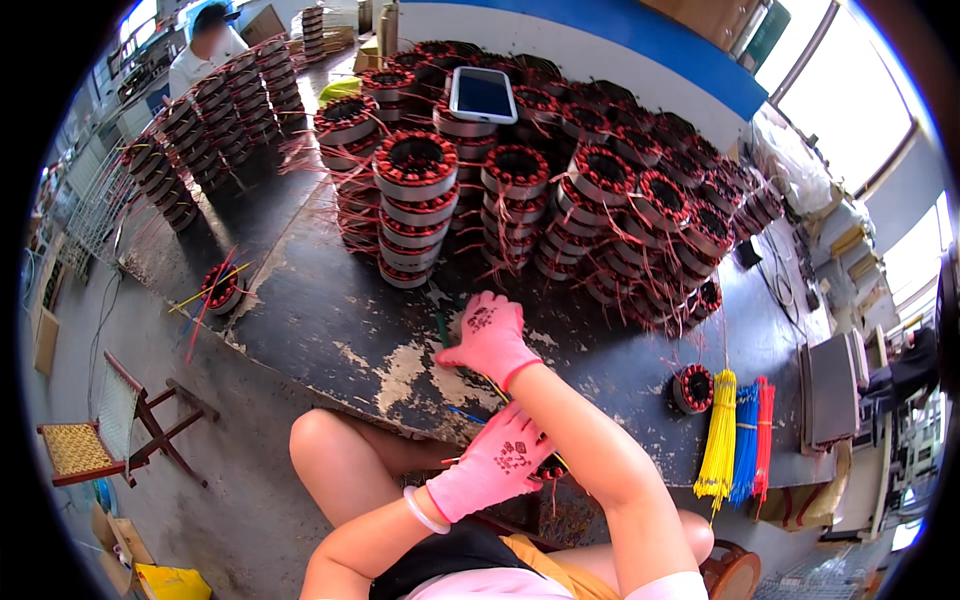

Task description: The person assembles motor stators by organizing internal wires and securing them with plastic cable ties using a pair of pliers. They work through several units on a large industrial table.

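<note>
My left hand [497, 462], in a pink printed glove, is closed low in front of my lap. It grips a wire-wound stator [550, 470], mostly hidden by the hand and my right forearm. Yellow and blue leads stick out around it. My right hand [490, 335], gloved alike, reaches across to the worn tabletop with its fingers curled. A slim green-handled tool [442, 328] lies at its thumb and forefinger; the tool's lower part is covered by the hand. Stacks of stators [415, 210] with red windings and loose red leads stand just beyond.
A phone [483, 95] lies atop the stacks. One stator [222, 288] with coloured leads sits at the table's left edge, another [693, 388] at right beside yellow, blue and red wire bundles [735, 430]. A folding chair [120, 420] stands left; a person [205, 50] is far left.
</note>
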A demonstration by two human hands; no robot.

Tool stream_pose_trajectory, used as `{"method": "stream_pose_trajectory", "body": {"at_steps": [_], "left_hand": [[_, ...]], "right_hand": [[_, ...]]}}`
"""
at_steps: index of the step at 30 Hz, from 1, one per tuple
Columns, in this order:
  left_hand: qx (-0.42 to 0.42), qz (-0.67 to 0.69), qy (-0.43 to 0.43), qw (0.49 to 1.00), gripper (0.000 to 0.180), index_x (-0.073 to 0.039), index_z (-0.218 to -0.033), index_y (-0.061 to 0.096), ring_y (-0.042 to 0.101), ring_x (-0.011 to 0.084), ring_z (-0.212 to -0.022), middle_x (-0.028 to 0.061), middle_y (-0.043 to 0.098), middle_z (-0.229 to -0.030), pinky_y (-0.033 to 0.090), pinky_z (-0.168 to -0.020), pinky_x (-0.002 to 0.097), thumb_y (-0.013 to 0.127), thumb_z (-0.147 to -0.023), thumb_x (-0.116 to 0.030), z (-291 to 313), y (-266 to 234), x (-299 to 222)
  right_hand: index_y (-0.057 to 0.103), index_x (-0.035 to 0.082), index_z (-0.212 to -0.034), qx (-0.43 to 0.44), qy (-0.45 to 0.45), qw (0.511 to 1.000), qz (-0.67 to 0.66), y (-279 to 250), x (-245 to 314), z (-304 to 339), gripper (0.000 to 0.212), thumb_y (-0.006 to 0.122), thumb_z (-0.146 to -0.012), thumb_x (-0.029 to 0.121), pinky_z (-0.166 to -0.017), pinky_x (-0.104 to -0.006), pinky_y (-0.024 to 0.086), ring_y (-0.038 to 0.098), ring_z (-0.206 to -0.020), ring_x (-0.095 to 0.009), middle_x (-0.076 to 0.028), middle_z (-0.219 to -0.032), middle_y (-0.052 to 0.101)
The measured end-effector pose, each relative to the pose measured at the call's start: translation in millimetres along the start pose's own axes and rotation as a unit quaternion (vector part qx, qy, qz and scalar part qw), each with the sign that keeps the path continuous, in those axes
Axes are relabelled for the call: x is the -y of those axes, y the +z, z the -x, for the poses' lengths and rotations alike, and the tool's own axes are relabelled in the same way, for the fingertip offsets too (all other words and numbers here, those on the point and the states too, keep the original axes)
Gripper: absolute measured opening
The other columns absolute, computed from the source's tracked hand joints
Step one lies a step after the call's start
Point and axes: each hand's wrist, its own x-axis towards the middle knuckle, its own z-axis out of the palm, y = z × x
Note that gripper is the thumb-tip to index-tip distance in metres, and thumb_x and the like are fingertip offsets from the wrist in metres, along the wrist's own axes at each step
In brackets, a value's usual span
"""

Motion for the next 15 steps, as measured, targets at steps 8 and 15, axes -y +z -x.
{"method": "stream_pose_trajectory", "body": {"at_steps": [8,15], "left_hand": [[-0.026,0.040,-0.009,0.999,0.082,-0.008,-0.138,0.055,0.054,0.0357,-0.126,0.0194,0.054,-0.132,0.030,-0.122,0.0527,0.083,-0.073,-0.050,-3.3,3.0,1.4],[-0.044,0.030,-0.039,0.998,0.083,-0.012,-0.133,0.060,0.052,0.0357,-0.130,0.0164,0.056,-0.133,0.028,-0.123,0.0559,0.088,-0.063,-0.048,-22.2,-6.8,23.9]], "right_hand": [[0.072,0.001,-0.114,0.023,-0.015,0.900,-0.436,-11.6,-89.3,42.2,0.054,0.067,-0.087,0.048,-0.096,-0.0387,0.055,0.070,-0.107,-0.029,-0.017,-0.115,0.069],[0.044,-0.002,-0.149,0.071,-0.010,0.429,-0.900,53.1,-157.8,207.2,0.063,0.059,-0.099,0.034,-0.105,-0.0523,0.052,0.068,-0.116,-0.037,-0.022,-0.127,0.066]]}}
